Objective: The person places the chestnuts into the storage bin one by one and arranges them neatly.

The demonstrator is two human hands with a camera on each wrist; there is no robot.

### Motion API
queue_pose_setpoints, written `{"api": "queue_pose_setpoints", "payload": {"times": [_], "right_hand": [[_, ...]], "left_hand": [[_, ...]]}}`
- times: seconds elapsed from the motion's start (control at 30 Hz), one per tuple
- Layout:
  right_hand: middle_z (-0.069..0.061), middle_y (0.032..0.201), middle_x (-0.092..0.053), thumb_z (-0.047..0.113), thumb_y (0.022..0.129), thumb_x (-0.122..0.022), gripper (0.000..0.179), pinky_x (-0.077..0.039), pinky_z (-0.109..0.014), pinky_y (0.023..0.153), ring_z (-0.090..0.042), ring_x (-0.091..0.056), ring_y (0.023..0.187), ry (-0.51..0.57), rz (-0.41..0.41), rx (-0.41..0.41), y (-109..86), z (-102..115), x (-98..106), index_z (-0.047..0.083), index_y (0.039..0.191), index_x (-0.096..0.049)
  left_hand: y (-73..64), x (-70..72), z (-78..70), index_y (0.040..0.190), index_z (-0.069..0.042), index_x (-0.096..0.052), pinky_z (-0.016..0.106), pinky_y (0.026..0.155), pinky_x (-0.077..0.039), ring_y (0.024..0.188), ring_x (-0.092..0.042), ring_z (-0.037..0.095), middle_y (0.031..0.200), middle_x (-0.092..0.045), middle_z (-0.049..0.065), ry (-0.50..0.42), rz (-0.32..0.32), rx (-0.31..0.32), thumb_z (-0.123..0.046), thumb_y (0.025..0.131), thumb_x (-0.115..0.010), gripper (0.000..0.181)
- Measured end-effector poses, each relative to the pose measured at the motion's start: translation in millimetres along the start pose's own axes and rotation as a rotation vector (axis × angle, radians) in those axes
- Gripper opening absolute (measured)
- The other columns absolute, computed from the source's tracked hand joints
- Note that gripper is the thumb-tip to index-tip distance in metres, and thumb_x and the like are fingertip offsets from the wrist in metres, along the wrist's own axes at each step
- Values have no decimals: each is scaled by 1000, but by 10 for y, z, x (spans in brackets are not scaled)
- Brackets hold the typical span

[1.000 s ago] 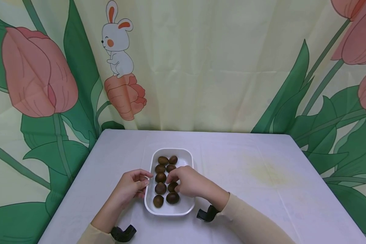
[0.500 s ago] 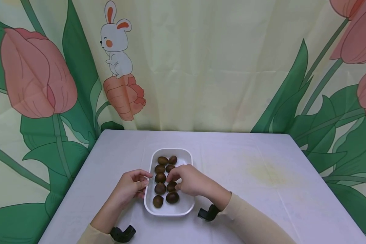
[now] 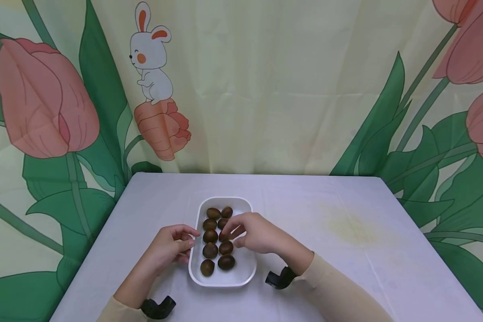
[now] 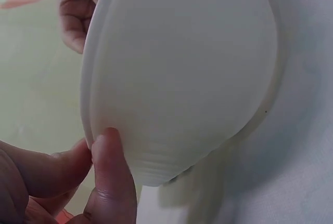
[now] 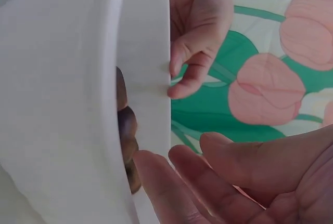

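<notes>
A white rectangular tray [image 3: 241, 279] with rounded corners holds several glossy dark brown chestnuts [image 3: 210, 250] in two columns. At the tray's left rim is my left hand [image 3: 167, 248], pinching the edge between thumb and finger; the left wrist view shows the thumb [image 4: 108, 172] against the outer wall. My right hand [image 3: 257, 232] hovers over the right column, its fingertips beside a partly covered chestnut [image 3: 222, 236]. Its thumb is apart from the chestnut [image 3: 226, 247] below. In the right wrist view the fingers [image 5: 156, 177] are extended, holding nothing, and the tray wall hides most chestnuts.
A white cloth covers the table [image 3: 306, 214], with a faint yellowish stain [image 3: 350, 228] to the right. Behind it hangs a curtain [image 3: 265, 89] printed with tulips and a rabbit. Black wrist cameras [image 3: 281, 278] sit on both wrists.
My right hand has drawn slightly back to the right, and its thumb has come away from a chestnut in the right column. My left hand stays at the tray's rim.
</notes>
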State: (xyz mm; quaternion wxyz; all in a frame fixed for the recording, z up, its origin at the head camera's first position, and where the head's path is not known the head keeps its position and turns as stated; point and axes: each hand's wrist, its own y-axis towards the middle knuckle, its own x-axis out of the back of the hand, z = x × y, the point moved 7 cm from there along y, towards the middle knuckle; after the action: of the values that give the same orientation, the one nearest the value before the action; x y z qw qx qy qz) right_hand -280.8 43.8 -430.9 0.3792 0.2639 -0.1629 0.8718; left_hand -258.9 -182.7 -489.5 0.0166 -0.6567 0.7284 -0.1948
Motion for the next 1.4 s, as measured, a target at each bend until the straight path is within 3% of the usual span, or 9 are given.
{"api": "queue_pose_setpoints", "payload": {"times": [0.17, 0.43, 0.7, 0.77, 0.9, 1.0, 1.1, 1.2, 1.4], "right_hand": [[-15, 128, -76, -12, 89, -67, 38, -65, -32, 88, -37, -76, 118, 68, -24, -32, -30, -39, 64, 11, 118, -76], [-21, 136, -70, -15, 93, -57, 41, -68, -35, 82, -42, -74, 119, 242, -73, -76, -145, -151, 146, 4, 126, -72], [-15, 135, -72, -2, 98, -69, 35, -68, -38, 82, -40, -73, 122, 285, -210, -103, -358, -294, 373, 6, 132, -69], [-13, 136, -72, 3, 100, -70, 35, -68, -38, 84, -37, -73, 123, 216, -277, -112, -443, -301, 453, 10, 134, -70], [-7, 142, -71, 12, 100, -74, 40, -66, -41, 91, -30, -73, 125, -52, -450, -162, -653, -272, 645, 18, 139, -68], [-6, 149, -67, 18, 101, -74, 48, -65, -48, 96, -31, -74, 124, -217, -527, -206, -806, -238, 747, 19, 147, -63], [-11, 158, -59, 23, 103, -72, 55, -57, -55, 109, -37, -67, 135, -327, -542, -206, -906, -217, 780, 15, 155, -56], [-17, 165, -50, 26, 106, -68, 59, -45, -64, 120, -44, -51, 150, -422, -544, -183, -968, -206, 769, 10, 159, -50], [-23, 174, -32, 38, 111, -56, 64, -24, -85, 119, -60, -25, 159, -575, -527, -244, -1032, -302, 690, 14, 168, -37]], "left_hand": [[-14, 30, 4, 124, 0, -75, 35, 61, -64, 71, -68, 21, 93, -70, 13, 26, 15, 6, -2, 97, -75, 27], [-56, 73, 37, 127, -1, -75, 37, 64, -66, 71, -70, 20, 90, -71, 9, 49, 36, 1, -7, 99, -74, 28], [-118, 207, -8, 130, -6, -74, 37, 63, -66, 72, -71, 22, 104, -74, 14, 131, -88, -3, -12, 103, -71, 28], [-132, 239, -44, 132, -5, -72, 35, 65, -66, 72, -71, 21, 107, -74, 16, 170, -122, -19, -19, 105, -71, 31], [-173, 278, -120, 135, -4, -70, 33, 71, -66, 76, -73, 19, 115, -76, 17, 251, -182, -42, -40, 107, -67, 46], [-232, 288, -192, 141, -9, -67, 39, 80, -67, 92, -76, 24, 126, -75, 17, 351, -230, -59, -59, 107, -57, 62], [-301, 284, -271, 153, -14, -59, 54, 92, -65, 117, -74, 37, 144, -68, 20, 470, -267, -101, -67, 108, -44, 71], [-354, 272, -344, 162, -14, -48, 67, 110, -52, 142, -59, 46, 160, -55, 22, 582, -290, -161, -65, 111, -37, 73], [-392, 241, -422, 169, -12, -34, 74, 122, -31, 159, -33, 51, 173, -34, 25, 703, -306, -232, -66, 110, -34, 80]]}}
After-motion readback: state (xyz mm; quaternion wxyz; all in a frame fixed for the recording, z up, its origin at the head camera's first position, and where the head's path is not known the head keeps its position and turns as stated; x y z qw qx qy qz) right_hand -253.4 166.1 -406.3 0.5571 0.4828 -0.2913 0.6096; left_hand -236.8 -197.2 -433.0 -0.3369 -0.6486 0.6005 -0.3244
